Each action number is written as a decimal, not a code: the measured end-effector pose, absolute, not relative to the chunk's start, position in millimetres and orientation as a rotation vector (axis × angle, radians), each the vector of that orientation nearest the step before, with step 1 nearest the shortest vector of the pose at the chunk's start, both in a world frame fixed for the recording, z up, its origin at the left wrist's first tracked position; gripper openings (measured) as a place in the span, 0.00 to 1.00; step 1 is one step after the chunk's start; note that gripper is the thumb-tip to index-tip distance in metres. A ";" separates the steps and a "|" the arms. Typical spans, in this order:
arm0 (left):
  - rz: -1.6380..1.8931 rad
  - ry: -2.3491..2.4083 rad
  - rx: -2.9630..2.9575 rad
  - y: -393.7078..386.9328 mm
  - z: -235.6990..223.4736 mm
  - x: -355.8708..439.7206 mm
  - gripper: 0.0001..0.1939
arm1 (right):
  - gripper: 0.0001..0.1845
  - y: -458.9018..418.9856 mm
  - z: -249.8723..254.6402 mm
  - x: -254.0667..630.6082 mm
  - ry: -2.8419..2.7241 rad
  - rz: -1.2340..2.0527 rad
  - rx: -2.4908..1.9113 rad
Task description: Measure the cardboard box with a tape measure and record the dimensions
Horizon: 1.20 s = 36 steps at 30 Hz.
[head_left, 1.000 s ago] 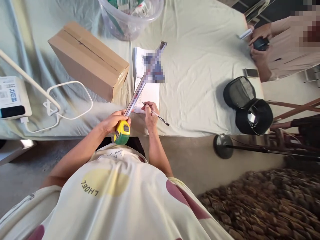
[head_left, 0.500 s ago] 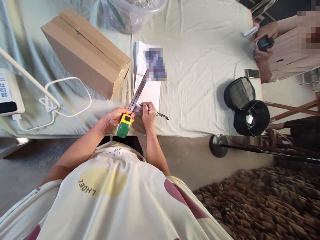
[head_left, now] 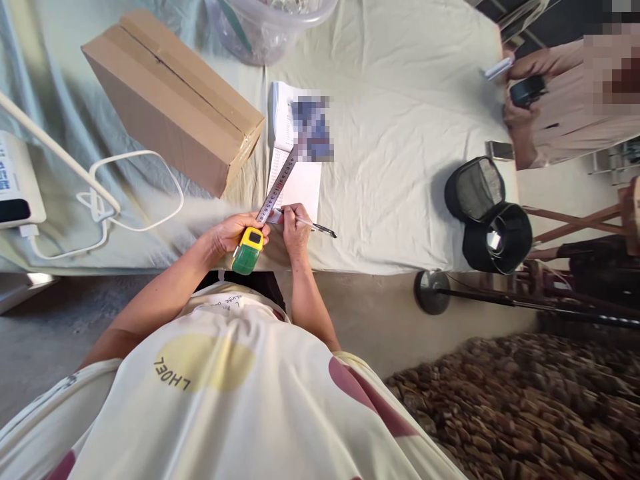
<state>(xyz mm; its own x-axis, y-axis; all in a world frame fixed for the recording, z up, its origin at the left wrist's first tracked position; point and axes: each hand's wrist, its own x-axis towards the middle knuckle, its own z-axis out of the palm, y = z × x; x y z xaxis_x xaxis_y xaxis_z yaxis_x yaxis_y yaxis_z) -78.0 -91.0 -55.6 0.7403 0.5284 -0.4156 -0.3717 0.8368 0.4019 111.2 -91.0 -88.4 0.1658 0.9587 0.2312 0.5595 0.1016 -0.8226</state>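
Observation:
My left hand (head_left: 233, 235) is closed around a tape measure (head_left: 248, 252) with a yellow and green case. Its blade (head_left: 280, 183) is pulled out and runs slantwise up across an open book (head_left: 306, 190). The far end of the blade lies over a blurred-out patch on the upper page. In my right hand (head_left: 296, 228) a pen (head_left: 320, 229) is gripped, its tip pointing left near the blade at the book's lower edge. Both hands rest at the front edge of the cloth-covered table (head_left: 380, 167).
A cardboard box (head_left: 175, 100) stands left of the book, with a clear plastic tub (head_left: 270, 33) behind. A white cable (head_left: 165, 160) loops from a white device (head_left: 20, 180). An open black case (head_left: 487, 213) lies right. Across the table, another person's hand (head_left: 520, 117) holds a black object.
The view has shifted slightly. My hands, tape measure and pen hold nearly the same place. The other person's hands have moved a little around the black object.

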 end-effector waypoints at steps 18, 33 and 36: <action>0.494 0.551 0.310 -90.8 -54.9 -78.4 0.23 | 0.12 -91.6 -86.8 110.6 -1.502 0.558 -1.601; 0.486 0.580 0.319 -90.1 -51.8 -78.9 0.19 | 0.13 -91.2 -90.7 110.1 -1.472 0.502 -1.597; 0.485 0.571 0.325 -89.7 -51.8 -79.1 0.21 | 0.12 -90.6 -92.0 110.4 -1.476 0.504 -1.605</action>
<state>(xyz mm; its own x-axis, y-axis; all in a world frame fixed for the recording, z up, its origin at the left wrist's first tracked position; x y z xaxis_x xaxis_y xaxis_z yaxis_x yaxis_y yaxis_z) -79.1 -89.7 -51.8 0.7346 0.5209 -0.4348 -0.3453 0.8386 0.4213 110.4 -90.6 -92.0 0.2136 0.9427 0.2564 0.5890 0.0851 -0.8036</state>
